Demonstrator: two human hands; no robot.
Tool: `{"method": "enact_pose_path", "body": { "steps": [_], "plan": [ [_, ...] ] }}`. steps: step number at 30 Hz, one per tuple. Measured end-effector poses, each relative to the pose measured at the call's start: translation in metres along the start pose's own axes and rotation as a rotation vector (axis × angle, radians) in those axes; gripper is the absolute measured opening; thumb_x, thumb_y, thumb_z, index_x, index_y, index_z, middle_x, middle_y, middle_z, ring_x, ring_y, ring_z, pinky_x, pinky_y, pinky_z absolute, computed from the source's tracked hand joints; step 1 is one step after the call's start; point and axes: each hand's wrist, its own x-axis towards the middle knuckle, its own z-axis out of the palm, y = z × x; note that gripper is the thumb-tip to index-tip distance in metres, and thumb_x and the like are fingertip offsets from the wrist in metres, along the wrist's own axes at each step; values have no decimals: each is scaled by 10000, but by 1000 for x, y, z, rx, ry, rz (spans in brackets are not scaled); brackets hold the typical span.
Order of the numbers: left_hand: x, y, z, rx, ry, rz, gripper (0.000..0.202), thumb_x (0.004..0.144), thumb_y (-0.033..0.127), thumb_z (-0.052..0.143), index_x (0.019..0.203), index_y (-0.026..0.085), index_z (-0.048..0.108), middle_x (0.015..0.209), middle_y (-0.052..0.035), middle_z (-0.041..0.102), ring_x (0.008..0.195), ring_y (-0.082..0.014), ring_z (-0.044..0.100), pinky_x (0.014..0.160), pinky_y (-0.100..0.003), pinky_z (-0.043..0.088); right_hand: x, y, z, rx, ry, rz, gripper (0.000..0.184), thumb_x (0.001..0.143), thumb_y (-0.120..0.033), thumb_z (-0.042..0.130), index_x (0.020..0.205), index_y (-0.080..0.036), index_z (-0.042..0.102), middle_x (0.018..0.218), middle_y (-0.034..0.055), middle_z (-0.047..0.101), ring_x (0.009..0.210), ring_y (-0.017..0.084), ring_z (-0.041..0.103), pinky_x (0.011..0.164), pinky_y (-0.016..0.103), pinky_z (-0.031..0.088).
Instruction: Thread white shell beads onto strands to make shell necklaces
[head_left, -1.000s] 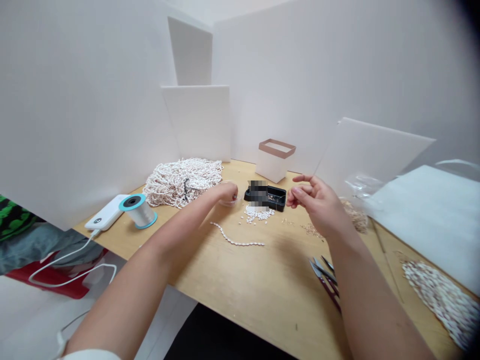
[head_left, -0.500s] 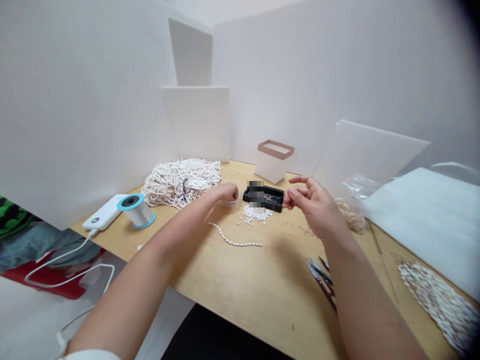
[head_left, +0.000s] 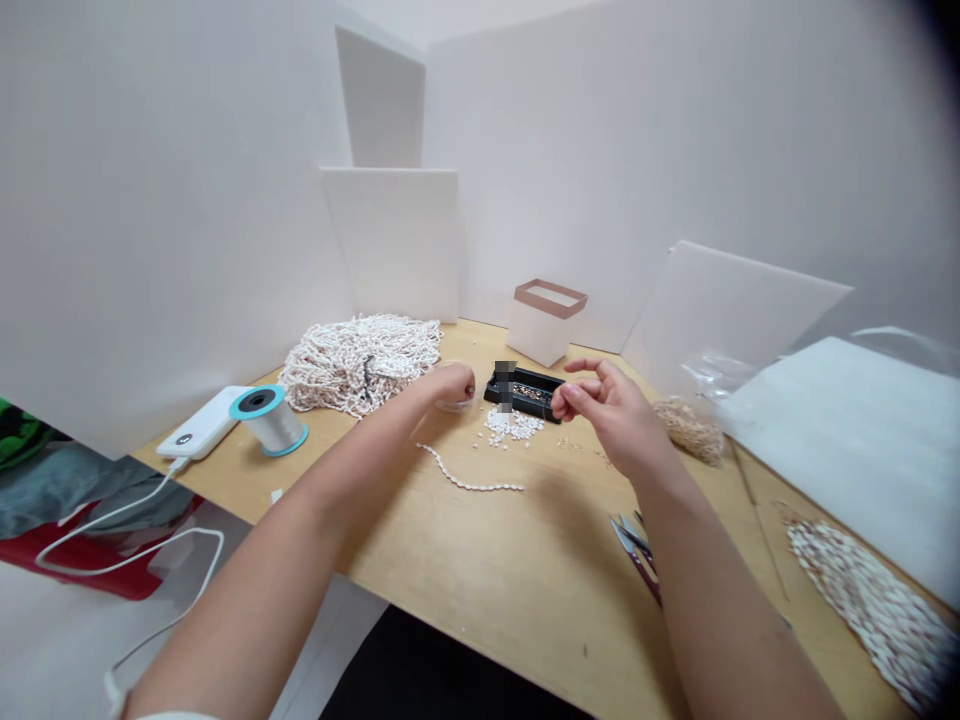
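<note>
My left hand (head_left: 454, 383) is closed over a small clear dish (head_left: 454, 407); whatever its fingers hold is hidden. My right hand (head_left: 604, 402) is beside the right end of a black tray (head_left: 525, 404) with small gold pieces in it. Thumb and index finger pinch together there, the other fingers raised, and anything between the tips is too small to make out. Loose white beads (head_left: 511, 427) are heaped in front of the tray. A short strand of white beads (head_left: 469, 484) lies curved on the table, nearer to me. A few gold bits (head_left: 569, 444) are scattered below my right hand.
A large bundle of white bead strings (head_left: 352, 365) and a blue-rimmed spool (head_left: 271, 425) are on the left, by a white power bank (head_left: 201, 425). Scissors (head_left: 636, 552) lie under my right forearm. A brown-rimmed box (head_left: 546, 325) stands behind; a beaded bundle (head_left: 862, 600) is right.
My right hand has moved a little to the left, closer over the black tray's right end. My left hand stays at the dish. The view has shifted slightly.
</note>
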Motion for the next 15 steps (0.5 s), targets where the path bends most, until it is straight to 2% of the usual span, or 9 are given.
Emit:
{"method": "enact_pose_path", "body": {
  "steps": [4, 11, 15],
  "plan": [
    [3, -1, 1, 27, -9, -1, 216, 608, 235, 639, 775, 169, 760, 759, -88, 722, 712, -187, 605, 686, -246, 404, 0, 1, 0, 11, -22, 0, 337, 818, -400, 653, 1034, -213, 475, 685, -3, 660, 663, 157, 596, 641, 307, 475],
    [-3, -7, -7, -2, 2, -32, 259, 660, 245, 625, 867, 159, 755, 800, -78, 728, 612, -152, 547, 611, -248, 369, 0, -2, 2, -13, 1, 30, 373, 784, -445, 681, 988, -211, 474, 721, 34, 704, 675, 181, 648, 673, 345, 523],
    [-9, -15, -14, -34, 15, -39, 198, 665, 239, 634, 807, 159, 746, 738, -63, 712, 580, -143, 532, 573, -247, 343, 1, -1, 3, -37, -6, 54, 332, 788, -426, 684, 946, -194, 504, 751, 64, 727, 681, 184, 672, 670, 335, 540]
  ]
}}
